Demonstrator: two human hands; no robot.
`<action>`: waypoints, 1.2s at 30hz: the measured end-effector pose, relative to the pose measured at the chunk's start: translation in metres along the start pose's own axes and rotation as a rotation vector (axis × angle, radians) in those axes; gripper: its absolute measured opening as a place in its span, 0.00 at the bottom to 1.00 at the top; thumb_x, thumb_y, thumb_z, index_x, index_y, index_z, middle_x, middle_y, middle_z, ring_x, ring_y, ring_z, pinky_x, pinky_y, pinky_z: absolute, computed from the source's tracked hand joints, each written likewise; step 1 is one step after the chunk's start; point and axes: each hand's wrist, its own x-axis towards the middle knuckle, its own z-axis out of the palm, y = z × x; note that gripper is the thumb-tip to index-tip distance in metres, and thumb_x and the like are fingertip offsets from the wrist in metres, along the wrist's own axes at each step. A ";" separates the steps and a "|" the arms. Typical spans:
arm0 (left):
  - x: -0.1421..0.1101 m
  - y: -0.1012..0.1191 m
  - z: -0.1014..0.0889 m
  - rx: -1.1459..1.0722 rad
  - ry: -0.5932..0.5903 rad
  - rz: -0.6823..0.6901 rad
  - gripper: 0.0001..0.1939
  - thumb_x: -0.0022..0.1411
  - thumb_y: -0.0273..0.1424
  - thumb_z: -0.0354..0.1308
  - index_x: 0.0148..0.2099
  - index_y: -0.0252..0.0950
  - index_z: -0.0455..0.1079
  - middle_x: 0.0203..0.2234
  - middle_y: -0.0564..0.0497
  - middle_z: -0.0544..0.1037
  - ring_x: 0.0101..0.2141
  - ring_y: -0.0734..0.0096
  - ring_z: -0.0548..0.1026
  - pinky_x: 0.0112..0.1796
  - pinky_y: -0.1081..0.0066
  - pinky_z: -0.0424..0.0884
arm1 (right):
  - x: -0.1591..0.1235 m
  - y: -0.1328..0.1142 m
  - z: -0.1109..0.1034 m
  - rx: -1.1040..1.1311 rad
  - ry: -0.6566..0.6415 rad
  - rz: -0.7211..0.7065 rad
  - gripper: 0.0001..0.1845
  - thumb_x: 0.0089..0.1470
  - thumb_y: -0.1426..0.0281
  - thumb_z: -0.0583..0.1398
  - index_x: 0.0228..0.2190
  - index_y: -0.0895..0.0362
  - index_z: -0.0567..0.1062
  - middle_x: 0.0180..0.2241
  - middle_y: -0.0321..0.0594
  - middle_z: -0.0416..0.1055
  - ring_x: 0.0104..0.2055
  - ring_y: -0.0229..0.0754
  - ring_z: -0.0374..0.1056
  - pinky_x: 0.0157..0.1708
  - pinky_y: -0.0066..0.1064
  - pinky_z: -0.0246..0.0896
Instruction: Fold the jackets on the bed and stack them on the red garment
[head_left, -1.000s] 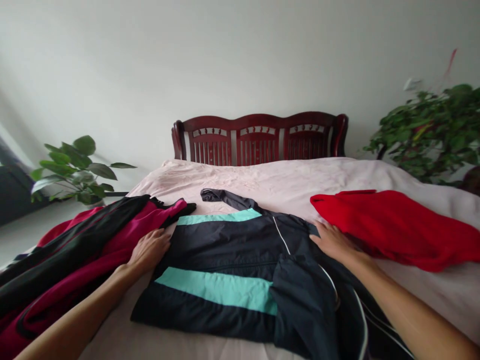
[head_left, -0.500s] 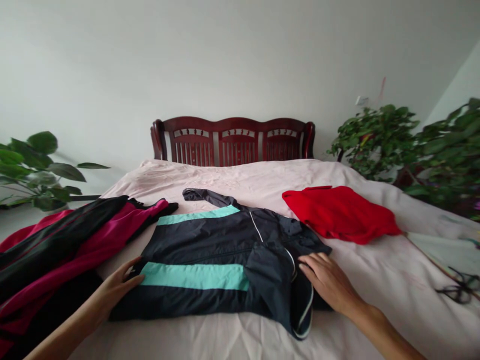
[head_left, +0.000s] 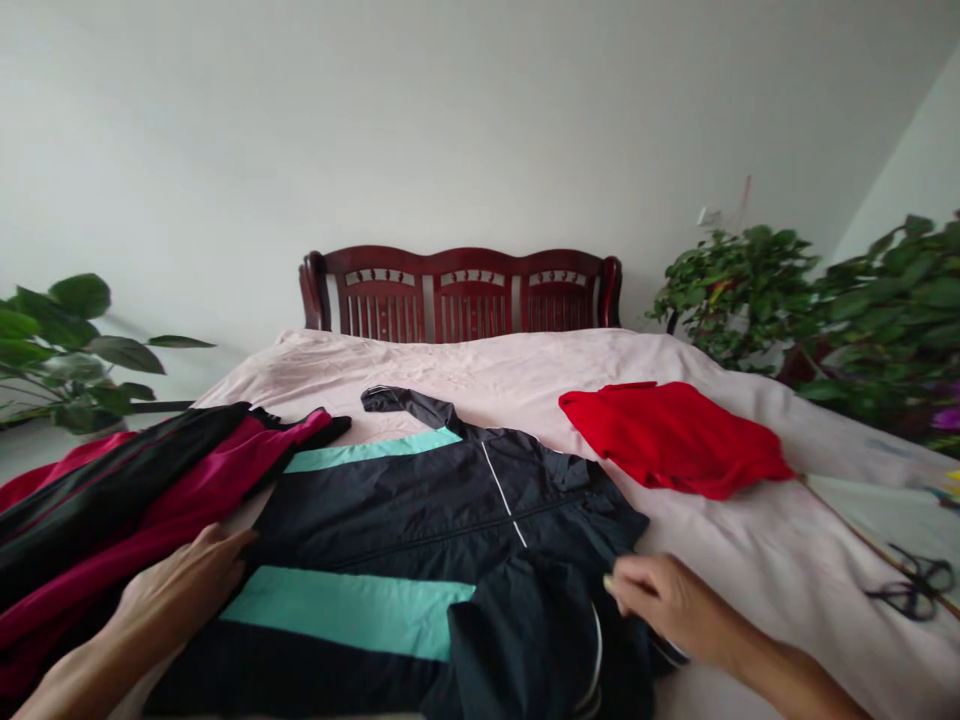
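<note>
Houseplant leaves (head_left: 75, 345) stood well left of the navy-and-mint jacket (head_left: 375, 510), which lay spread on the pale pink bed (head_left: 525, 365). Nearer in, a magenta-and-black garment (head_left: 135, 500) lay bunched just beside the jacket's left edge. The left hand (head_left: 176, 590) rested on that edge, its fingers spread flat and its grip apart. At the jacket's middle, a dark sleeve (head_left: 525, 640) lay across the lower front, covering the right end of the mint stripe. At the jacket's right edge, the right hand (head_left: 667, 600) had its fingers and thumb drawn together at the sleeve's edge, though whether they clamped cloth could not be told. Right of the jacket lay a red garment (head_left: 671, 440), and farther right a pair of black-handled scissors (head_left: 915, 590). Handling the jacket's lower part was the step in hand, and the sleeve's edge was the spot calling for the next move. Since the earlier frame, the right hand had gone from flat to gathered, and the jacket sat lower in view.
</note>
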 end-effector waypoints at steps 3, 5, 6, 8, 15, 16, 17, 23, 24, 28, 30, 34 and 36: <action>0.024 0.053 0.005 0.162 -0.101 0.230 0.24 0.61 0.39 0.46 0.52 0.36 0.75 0.50 0.41 0.79 0.47 0.49 0.78 0.50 0.54 0.71 | 0.058 0.000 -0.014 0.058 0.189 0.018 0.23 0.64 0.59 0.46 0.37 0.54 0.77 0.37 0.41 0.79 0.41 0.45 0.74 0.42 0.33 0.64; 0.042 0.089 0.018 0.133 -0.160 0.346 0.25 0.66 0.38 0.43 0.55 0.35 0.73 0.53 0.41 0.76 0.49 0.54 0.77 0.53 0.57 0.69 | 0.100 -0.006 -0.013 -0.031 0.245 -0.024 0.25 0.63 0.61 0.46 0.50 0.57 0.75 0.53 0.48 0.74 0.56 0.48 0.68 0.57 0.38 0.59; 0.052 0.103 0.025 0.128 -0.167 0.376 0.25 0.67 0.39 0.43 0.57 0.36 0.72 0.55 0.42 0.75 0.52 0.56 0.76 0.55 0.60 0.68 | 0.119 -0.009 -0.009 -0.092 0.246 -0.047 0.27 0.62 0.61 0.46 0.55 0.59 0.72 0.58 0.50 0.69 0.61 0.49 0.64 0.61 0.39 0.54; 0.069 0.118 0.043 0.128 -0.173 0.413 0.25 0.68 0.40 0.44 0.60 0.39 0.70 0.59 0.43 0.72 0.57 0.57 0.71 0.58 0.61 0.64 | 0.150 -0.011 0.003 -0.218 0.214 -0.088 0.32 0.62 0.61 0.47 0.62 0.62 0.65 0.65 0.52 0.61 0.67 0.50 0.55 0.66 0.42 0.48; 0.093 0.055 0.083 0.231 -0.153 0.145 0.31 0.69 0.44 0.43 0.70 0.42 0.56 0.69 0.40 0.58 0.68 0.46 0.52 0.63 0.44 0.50 | 0.181 0.047 0.037 -0.504 0.197 -0.135 0.30 0.63 0.60 0.49 0.63 0.57 0.65 0.66 0.49 0.57 0.69 0.51 0.52 0.67 0.51 0.45; 0.093 0.046 0.083 0.235 -0.141 0.104 0.32 0.69 0.44 0.42 0.71 0.41 0.54 0.69 0.39 0.56 0.68 0.45 0.51 0.62 0.42 0.49 | 0.181 0.055 0.039 -0.516 0.223 -0.154 0.30 0.63 0.60 0.49 0.63 0.56 0.65 0.66 0.48 0.58 0.68 0.51 0.53 0.67 0.51 0.45; 0.094 0.039 0.082 0.233 -0.133 0.060 0.32 0.69 0.44 0.42 0.71 0.40 0.54 0.70 0.39 0.55 0.68 0.45 0.51 0.62 0.42 0.50 | 0.182 0.060 0.041 -0.523 0.246 -0.167 0.29 0.64 0.60 0.49 0.62 0.55 0.66 0.66 0.47 0.59 0.68 0.51 0.54 0.66 0.51 0.46; 0.111 0.078 0.061 0.191 -0.083 -0.077 0.26 0.67 0.42 0.47 0.59 0.33 0.71 0.62 0.31 0.67 0.63 0.31 0.59 0.54 0.33 0.58 | 0.186 0.052 0.050 -0.513 0.360 -0.170 0.26 0.64 0.63 0.49 0.58 0.57 0.70 0.61 0.52 0.66 0.65 0.54 0.60 0.65 0.56 0.45; 0.117 0.095 0.061 0.178 -0.071 -0.043 0.23 0.68 0.40 0.48 0.56 0.32 0.73 0.60 0.32 0.70 0.62 0.33 0.61 0.56 0.37 0.59 | 0.186 0.049 0.050 -0.506 0.370 -0.171 0.26 0.64 0.64 0.49 0.58 0.58 0.70 0.61 0.53 0.66 0.64 0.54 0.60 0.65 0.56 0.45; 0.148 0.179 0.079 0.062 -0.089 0.110 0.17 0.70 0.34 0.51 0.56 0.36 0.72 0.53 0.41 0.76 0.55 0.56 0.72 0.56 0.56 0.66 | 0.181 0.042 0.051 -0.508 0.392 -0.180 0.24 0.64 0.65 0.49 0.57 0.60 0.71 0.60 0.52 0.68 0.64 0.53 0.61 0.65 0.55 0.46; 0.162 0.222 0.097 0.009 -0.116 0.146 0.18 0.68 0.38 0.55 0.56 0.36 0.70 0.53 0.44 0.75 0.51 0.60 0.74 0.51 0.54 0.71 | 0.178 0.041 0.051 -0.509 0.411 -0.187 0.23 0.64 0.66 0.50 0.56 0.58 0.72 0.59 0.50 0.69 0.63 0.52 0.62 0.64 0.53 0.47; 0.177 0.283 0.131 -0.029 -0.172 0.130 0.20 0.66 0.39 0.59 0.56 0.36 0.68 0.52 0.45 0.74 0.47 0.61 0.75 0.47 0.55 0.75 | 0.174 0.038 0.050 -0.504 0.435 -0.190 0.22 0.64 0.67 0.50 0.55 0.55 0.73 0.58 0.47 0.71 0.62 0.51 0.63 0.64 0.51 0.48; 0.178 0.295 0.140 -0.032 -0.186 0.126 0.20 0.67 0.38 0.58 0.57 0.36 0.68 0.52 0.44 0.74 0.47 0.61 0.75 0.46 0.55 0.75 | 0.174 0.036 0.050 -0.495 0.439 -0.185 0.21 0.64 0.68 0.51 0.55 0.54 0.74 0.57 0.46 0.71 0.62 0.50 0.64 0.64 0.51 0.48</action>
